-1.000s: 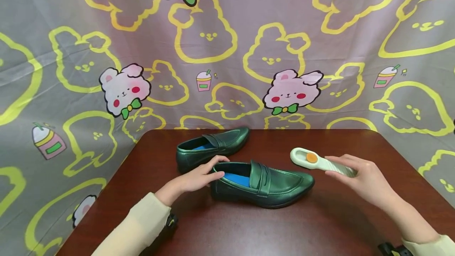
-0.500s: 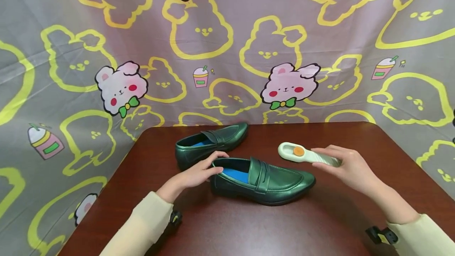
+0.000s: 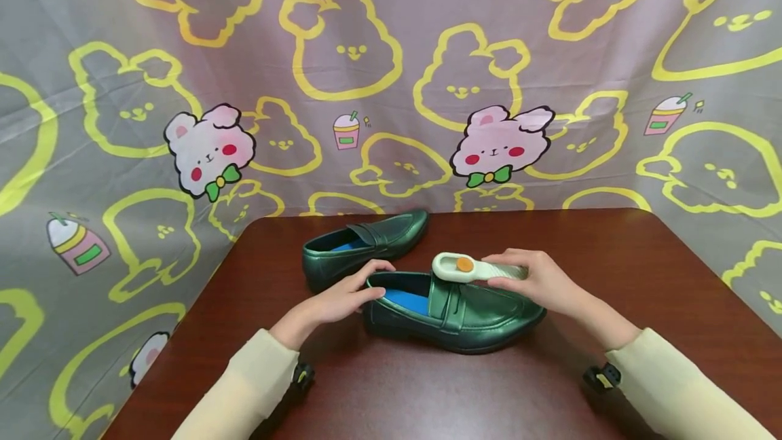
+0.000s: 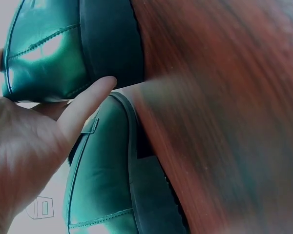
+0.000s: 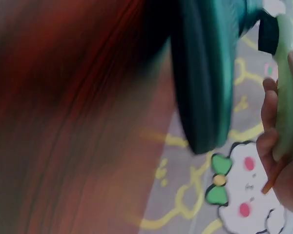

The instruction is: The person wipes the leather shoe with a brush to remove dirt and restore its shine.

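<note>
A dark green loafer (image 3: 489,318) with a blue insole lies sideways on the table, its toe to the right. My left hand (image 3: 342,297) grips it by the back of the heel; in the left wrist view the fingers lie about the heel (image 4: 49,53). My right hand (image 3: 537,280) holds a pale green shoe brush (image 3: 449,270) with an orange button by its ribbed handle. The brush head is over the loafer's strap. In the right wrist view its dark bristle block (image 5: 268,34) points at the shoe; whether they touch I cannot tell.
A second green loafer (image 3: 397,236) stands behind the first, angled to the right, close to my left hand. The brown table (image 3: 427,399) ends at the back against a grey curtain (image 3: 379,32) printed with yellow and pink cartoon animals.
My right hand has brought the brush leftward from the right side of the table to above the front loafer. The left hand keeps its grip on the heel; the camera view tilted slightly.
</note>
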The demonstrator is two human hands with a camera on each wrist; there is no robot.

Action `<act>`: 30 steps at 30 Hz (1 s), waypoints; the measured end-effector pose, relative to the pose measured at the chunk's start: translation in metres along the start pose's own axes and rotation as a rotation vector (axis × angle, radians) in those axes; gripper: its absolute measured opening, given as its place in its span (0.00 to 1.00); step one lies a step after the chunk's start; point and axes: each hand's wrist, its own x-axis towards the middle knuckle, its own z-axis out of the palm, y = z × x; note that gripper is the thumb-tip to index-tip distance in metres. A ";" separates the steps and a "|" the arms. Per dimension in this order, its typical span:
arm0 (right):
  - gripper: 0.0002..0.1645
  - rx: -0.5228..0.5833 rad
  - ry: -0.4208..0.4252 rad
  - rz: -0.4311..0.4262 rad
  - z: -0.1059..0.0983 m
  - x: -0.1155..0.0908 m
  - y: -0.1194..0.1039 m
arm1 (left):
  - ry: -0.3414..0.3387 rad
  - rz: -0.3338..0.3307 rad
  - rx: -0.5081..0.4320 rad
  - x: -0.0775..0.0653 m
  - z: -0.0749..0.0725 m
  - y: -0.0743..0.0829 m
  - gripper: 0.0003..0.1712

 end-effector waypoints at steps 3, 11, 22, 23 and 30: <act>0.20 -0.103 0.039 0.062 -0.005 0.003 0.007 | 0.002 0.003 0.003 0.000 0.000 0.000 0.23; 0.19 0.006 0.073 0.006 -0.014 0.006 -0.006 | 0.009 -0.004 0.014 -0.001 -0.001 0.000 0.23; 0.20 -0.024 -0.050 0.118 0.009 0.020 0.006 | -0.005 0.000 -0.014 -0.001 -0.001 -0.002 0.24; 0.19 -0.041 -0.044 0.122 0.010 0.021 0.008 | -0.006 -0.004 -0.017 -0.001 0.000 -0.002 0.24; 0.22 0.010 0.003 -0.014 0.002 0.006 -0.016 | -0.017 0.019 -0.017 -0.001 -0.001 -0.002 0.23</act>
